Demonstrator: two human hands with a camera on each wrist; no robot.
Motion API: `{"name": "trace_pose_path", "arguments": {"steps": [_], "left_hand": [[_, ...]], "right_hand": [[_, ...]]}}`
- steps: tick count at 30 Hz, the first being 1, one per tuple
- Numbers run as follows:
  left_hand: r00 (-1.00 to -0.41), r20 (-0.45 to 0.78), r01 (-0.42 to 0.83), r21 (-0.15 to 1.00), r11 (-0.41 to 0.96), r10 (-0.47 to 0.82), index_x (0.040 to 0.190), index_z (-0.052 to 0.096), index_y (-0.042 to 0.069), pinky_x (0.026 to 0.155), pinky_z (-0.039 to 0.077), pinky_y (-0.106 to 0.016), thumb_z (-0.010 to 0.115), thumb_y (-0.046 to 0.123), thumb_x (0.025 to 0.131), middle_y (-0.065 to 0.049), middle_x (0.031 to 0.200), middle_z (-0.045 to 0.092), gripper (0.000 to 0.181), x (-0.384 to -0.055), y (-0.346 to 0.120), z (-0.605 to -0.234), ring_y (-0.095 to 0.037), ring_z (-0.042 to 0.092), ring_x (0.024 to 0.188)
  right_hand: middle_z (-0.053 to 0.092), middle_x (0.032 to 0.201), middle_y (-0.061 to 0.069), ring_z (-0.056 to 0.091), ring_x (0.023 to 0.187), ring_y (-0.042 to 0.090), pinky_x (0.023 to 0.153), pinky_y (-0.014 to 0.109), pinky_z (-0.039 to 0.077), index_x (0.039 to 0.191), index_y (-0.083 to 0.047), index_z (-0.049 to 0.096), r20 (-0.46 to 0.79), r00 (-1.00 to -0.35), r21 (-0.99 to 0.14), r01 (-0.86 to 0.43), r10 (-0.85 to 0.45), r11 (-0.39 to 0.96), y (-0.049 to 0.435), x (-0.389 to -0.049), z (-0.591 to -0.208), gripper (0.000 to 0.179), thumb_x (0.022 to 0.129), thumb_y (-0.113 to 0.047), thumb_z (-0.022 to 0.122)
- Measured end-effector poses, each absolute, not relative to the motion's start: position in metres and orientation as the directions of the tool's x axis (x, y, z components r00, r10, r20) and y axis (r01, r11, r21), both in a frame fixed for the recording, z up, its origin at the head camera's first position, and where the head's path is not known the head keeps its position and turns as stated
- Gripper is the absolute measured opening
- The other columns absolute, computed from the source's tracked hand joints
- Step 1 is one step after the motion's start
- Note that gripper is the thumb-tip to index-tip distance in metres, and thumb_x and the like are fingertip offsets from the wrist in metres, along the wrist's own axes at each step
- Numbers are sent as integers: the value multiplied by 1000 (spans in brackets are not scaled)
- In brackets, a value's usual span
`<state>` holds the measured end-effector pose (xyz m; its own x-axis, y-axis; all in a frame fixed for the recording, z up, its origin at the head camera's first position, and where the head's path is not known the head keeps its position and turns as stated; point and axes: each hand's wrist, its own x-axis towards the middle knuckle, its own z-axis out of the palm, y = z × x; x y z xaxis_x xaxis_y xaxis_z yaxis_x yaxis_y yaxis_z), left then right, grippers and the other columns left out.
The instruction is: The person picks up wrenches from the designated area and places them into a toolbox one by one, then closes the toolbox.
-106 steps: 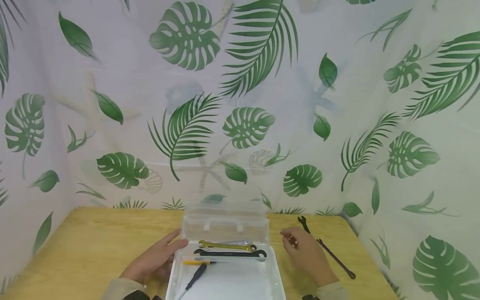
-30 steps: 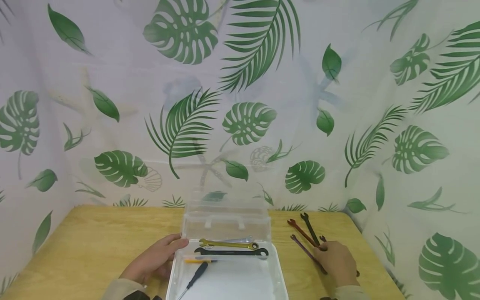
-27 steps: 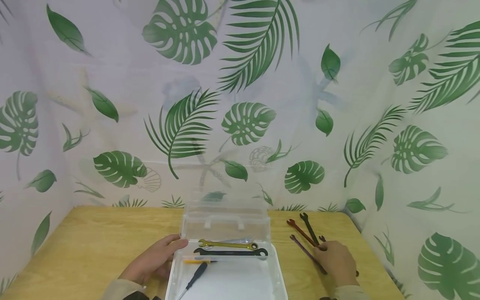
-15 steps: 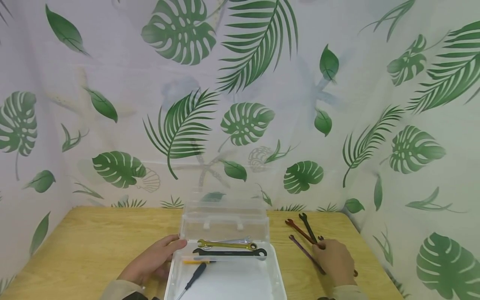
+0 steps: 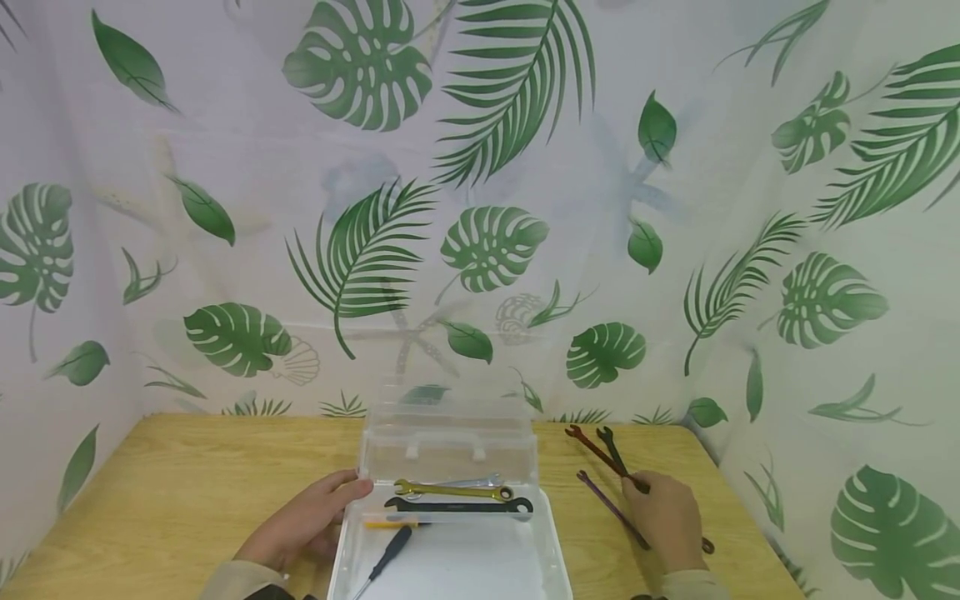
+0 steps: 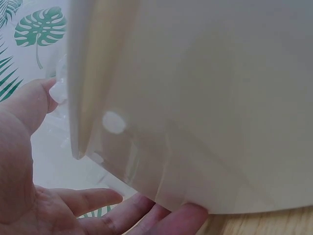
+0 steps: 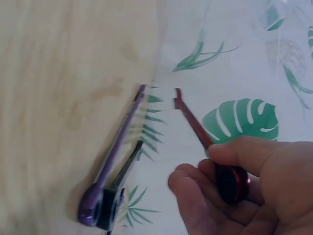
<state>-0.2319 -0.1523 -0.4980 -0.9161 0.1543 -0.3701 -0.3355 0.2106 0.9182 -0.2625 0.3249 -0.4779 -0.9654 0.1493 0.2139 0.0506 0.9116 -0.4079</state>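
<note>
My right hand point(image 5: 663, 517) pinches a red wrench point(image 5: 591, 444) between thumb and fingers, over the table's right side. In the right wrist view, the red wrench's dark round end point(image 7: 232, 183) lies at the fingers, its open end pointing away. Left of that hand lie a purple wrench point(image 7: 117, 142) and a black wrench point(image 7: 128, 169). A dark reddish ring end point(image 5: 707, 546) shows past the hand, the rest of that wrench hidden. My left hand point(image 5: 307, 517) rests at the left rear corner of a clear plastic box point(image 5: 557, 550), thumb on the rim, fingers fairly straight against its side.
Inside the box lie a gold wrench point(image 5: 453, 490), a larger black wrench point(image 5: 461, 505), a silvery wrench point(image 5: 480, 481), an orange-handled tool point(image 5: 390, 524) and a black-handled screwdriver point(image 5: 392, 554). Its clear lid point(image 5: 450, 458) stands raised. A leaf-patterned curtain point(image 5: 480, 167) borders the wooden table point(image 5: 210, 483).
My right hand has moved from beside the box to the wrenches on the right. Over the last half second the red wrench's open end has shifted slightly left and upward. My left hand stays put.
</note>
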Motion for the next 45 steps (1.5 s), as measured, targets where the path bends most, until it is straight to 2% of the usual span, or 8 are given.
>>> {"name": "trace_pose_path", "arguments": {"steps": [5, 8, 14, 21, 25, 30, 38, 45], "left_hand": [[-916, -360, -329, 927, 182, 178, 157, 34, 0, 78, 63, -55, 63, 59, 98, -24, 133, 64, 89, -232, -153, -499, -36, 69, 110], [-915, -362, -332, 926, 183, 175, 157, 35, 1, 78, 63, -54, 65, 61, 96, -23, 134, 64, 90, -233, -152, -499, -36, 68, 111], [-912, -369, -336, 923, 190, 181, 157, 35, 1, 79, 63, -54, 65, 60, 96, -23, 134, 64, 89, -233, -150, -497, -36, 68, 111], [-911, -376, -345, 920, 187, 170, 157, 36, 3, 79, 63, -54, 65, 59, 96, -21, 132, 65, 88, -233, -151, -496, -34, 69, 109], [-914, -366, -339, 926, 163, 175, 157, 35, 1, 78, 63, -54, 65, 56, 98, -22, 132, 65, 85, -232, -151, -496, -34, 69, 108], [-913, -369, -343, 925, 163, 175, 157, 34, 1, 79, 63, -54, 64, 56, 98, -22, 131, 65, 86, -231, -152, -497, -35, 69, 109], [-915, -365, -337, 926, 169, 171, 157, 34, 1, 78, 62, -56, 62, 55, 100, -24, 134, 64, 83, -233, -152, -501, -37, 68, 111], [-913, -371, -344, 923, 172, 167, 157, 35, 1, 78, 62, -55, 63, 56, 98, -24, 134, 63, 85, -231, -151, -498, -36, 68, 111]], "right_hand": [[77, 87, 15, 64, 64, 22, 54, 34, 51, 110, 2, 77, 320, -929, -491, 3, 184, 871, 318, -260, -469, 26, 97, -20, 71], [74, 76, 8, 61, 54, 16, 46, 25, 46, 109, 2, 78, 375, -906, -563, -53, 198, 825, 309, -255, -460, 24, 97, -19, 73], [74, 74, 5, 63, 54, 4, 45, 16, 47, 104, 2, 80, 586, -797, -563, -276, 142, 779, 291, -244, -443, 16, 93, -9, 78], [77, 85, 4, 67, 70, 5, 57, 9, 52, 97, -3, 81, 778, -625, -391, -559, -62, 731, 273, -237, -434, 17, 82, 5, 83], [77, 90, 0, 69, 74, 7, 62, 11, 55, 97, -7, 79, 789, -574, -290, -662, -218, 691, 263, -236, -435, 23, 79, 7, 85], [74, 93, -8, 66, 77, 2, 65, 13, 54, 96, -15, 77, 747, -564, -211, -703, -351, 680, 253, -234, -441, 25, 78, 0, 88], [75, 98, -7, 71, 85, 8, 71, 19, 58, 99, -16, 79, 704, -557, -149, -723, -441, 675, 243, -232, -445, 26, 78, -6, 89], [75, 97, -8, 71, 83, 6, 68, 17, 58, 99, -18, 79, 682, -557, -116, -722, -474, 682, 243, -234, -452, 25, 78, -13, 90]]}}
